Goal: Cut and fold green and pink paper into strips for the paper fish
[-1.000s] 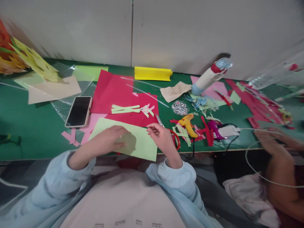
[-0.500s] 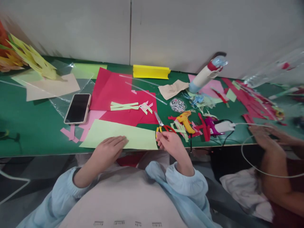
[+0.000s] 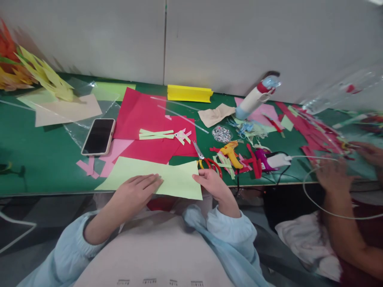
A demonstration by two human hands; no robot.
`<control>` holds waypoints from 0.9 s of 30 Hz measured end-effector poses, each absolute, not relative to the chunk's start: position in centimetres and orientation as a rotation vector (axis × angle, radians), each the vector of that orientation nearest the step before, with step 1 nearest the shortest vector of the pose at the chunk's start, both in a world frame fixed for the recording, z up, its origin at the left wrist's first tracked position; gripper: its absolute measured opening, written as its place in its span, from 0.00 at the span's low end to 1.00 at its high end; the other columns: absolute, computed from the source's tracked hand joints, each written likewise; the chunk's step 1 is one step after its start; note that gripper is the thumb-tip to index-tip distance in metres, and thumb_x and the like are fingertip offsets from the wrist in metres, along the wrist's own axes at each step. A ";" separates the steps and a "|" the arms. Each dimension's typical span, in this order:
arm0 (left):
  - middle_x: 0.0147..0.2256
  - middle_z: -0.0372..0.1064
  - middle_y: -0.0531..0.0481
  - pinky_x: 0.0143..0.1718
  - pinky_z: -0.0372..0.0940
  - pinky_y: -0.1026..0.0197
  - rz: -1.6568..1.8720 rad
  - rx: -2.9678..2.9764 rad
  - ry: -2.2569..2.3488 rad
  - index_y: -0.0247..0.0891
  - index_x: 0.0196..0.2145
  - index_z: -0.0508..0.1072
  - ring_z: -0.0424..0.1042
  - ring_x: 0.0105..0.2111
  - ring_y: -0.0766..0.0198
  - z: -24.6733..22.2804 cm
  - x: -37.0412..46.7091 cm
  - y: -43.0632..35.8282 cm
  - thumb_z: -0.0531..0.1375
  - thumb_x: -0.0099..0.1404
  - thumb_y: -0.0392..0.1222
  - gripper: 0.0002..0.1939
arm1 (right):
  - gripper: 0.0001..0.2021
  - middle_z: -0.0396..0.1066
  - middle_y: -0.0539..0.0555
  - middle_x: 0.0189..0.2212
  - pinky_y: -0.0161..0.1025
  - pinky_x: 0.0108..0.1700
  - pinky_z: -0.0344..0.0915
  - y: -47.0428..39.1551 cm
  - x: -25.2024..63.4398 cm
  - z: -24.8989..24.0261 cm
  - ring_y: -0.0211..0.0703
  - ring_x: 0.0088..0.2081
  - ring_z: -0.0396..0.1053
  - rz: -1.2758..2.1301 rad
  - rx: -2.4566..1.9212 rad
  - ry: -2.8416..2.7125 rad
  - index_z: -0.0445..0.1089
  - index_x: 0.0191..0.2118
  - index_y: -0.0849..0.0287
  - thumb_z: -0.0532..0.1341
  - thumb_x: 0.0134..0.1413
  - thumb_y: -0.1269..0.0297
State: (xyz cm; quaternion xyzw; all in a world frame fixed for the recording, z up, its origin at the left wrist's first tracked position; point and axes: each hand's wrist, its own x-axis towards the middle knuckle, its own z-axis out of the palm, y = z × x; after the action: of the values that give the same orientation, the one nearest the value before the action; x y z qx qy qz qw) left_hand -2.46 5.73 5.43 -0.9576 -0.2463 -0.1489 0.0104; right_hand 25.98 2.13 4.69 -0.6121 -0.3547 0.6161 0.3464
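A light green paper sheet [image 3: 167, 175] lies along the near edge of the table, its right part hanging past that edge. My left hand [image 3: 140, 187] rests on the sheet with fingers stretched out flat. At the sheet's right edge, my right hand [image 3: 211, 181] pinches the paper between thumb and fingers. Scissors [image 3: 204, 158] with red and yellow handles lie just behind my right hand, their tips pointing away. Beyond the sheet, a small pink paper fish [image 3: 182, 136] and light green paper strips [image 3: 156, 134] lie on red paper [image 3: 140, 113].
A phone [image 3: 98, 136] lies at left. On the right are a yellow glue gun [image 3: 231, 154], a purple glue gun [image 3: 263, 159] with a cord, a bag of beads [image 3: 222, 134] and a leaning bottle [image 3: 257, 95]. A co-worker's hands [image 3: 335, 175] work at far right.
My right hand has left the scissors' handles and now grips the green sheet's right edge. The sheet's right end has shifted toward me. My left hand stays on the paper.
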 end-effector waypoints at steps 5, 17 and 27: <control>0.51 0.76 0.42 0.47 0.73 0.52 -0.439 -3.050 -0.771 0.35 0.52 0.73 0.77 0.47 0.56 5.4 -2.6 5.8 0.51 0.66 0.28 0.20 | 0.15 0.75 0.49 0.20 0.31 0.20 0.66 2.0 26.0 4.3 0.36 0.19 0.69 1.648 -1.568 -0.938 0.75 0.29 0.62 0.71 0.40 0.55; 0.52 0.74 0.44 0.59 0.63 0.43 -0.712 -2.771 -1.136 0.43 0.54 0.70 0.71 0.54 0.50 7.7 -4.6 6.9 0.57 0.67 0.35 0.18 | 0.18 0.77 0.54 0.25 0.43 0.28 0.74 1.4 30.0 4.6 0.47 0.27 0.75 1.365 -1.514 -0.652 0.74 0.29 0.60 0.75 0.34 0.55; 0.42 0.78 0.42 0.47 0.70 0.48 -0.641 -2.867 -1.304 0.37 0.47 0.76 0.75 0.42 0.52 4.4 -4.5 7.5 0.53 0.69 0.38 0.14 | 0.17 0.76 0.50 0.28 0.38 0.33 0.76 6.2 30.0 3.8 0.38 0.28 0.74 0.939 -1.308 -0.472 0.69 0.32 0.60 0.72 0.38 0.58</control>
State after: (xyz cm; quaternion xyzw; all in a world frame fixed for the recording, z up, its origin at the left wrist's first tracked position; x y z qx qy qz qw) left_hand -4.51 7.51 4.36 -0.8913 -0.4055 -0.1994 -0.0364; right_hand 29.97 6.20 3.75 -0.5801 -0.2094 0.4161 0.6682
